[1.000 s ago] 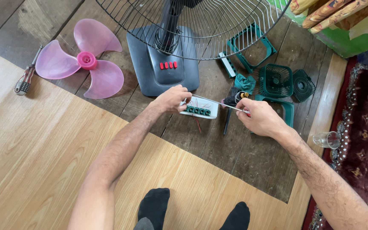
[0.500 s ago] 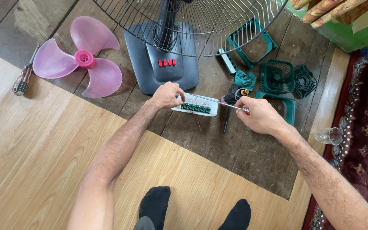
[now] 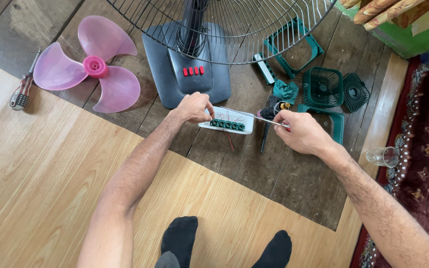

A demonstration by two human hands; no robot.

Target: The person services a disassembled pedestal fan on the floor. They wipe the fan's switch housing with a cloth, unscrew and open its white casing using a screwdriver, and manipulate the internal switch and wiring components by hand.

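A white switch panel (image 3: 234, 120) with a row of green buttons lies on the dark wooden floor in front of the fan base. My left hand (image 3: 193, 107) grips its left end. My right hand (image 3: 301, 131) holds a thin metal screwdriver (image 3: 261, 118) whose tip points left onto the panel. Thin red wires (image 3: 230, 141) trail from the panel's underside. The grey fan base (image 3: 184, 74) with red buttons stands just behind, under the wire grille (image 3: 234, 30).
A pink fan blade (image 3: 93, 67) lies at the left with a second screwdriver (image 3: 22, 92) beside it. Green plastic fan parts (image 3: 326, 87) sit at the right. A clear glass (image 3: 383, 156) lies near a dark red rug (image 3: 423, 164). My feet in black socks (image 3: 179, 240) rest on the light laminate.
The view has shifted slightly. Both hands stay at the switch panel, with the screwdriver still held across it; no clear change in grip.
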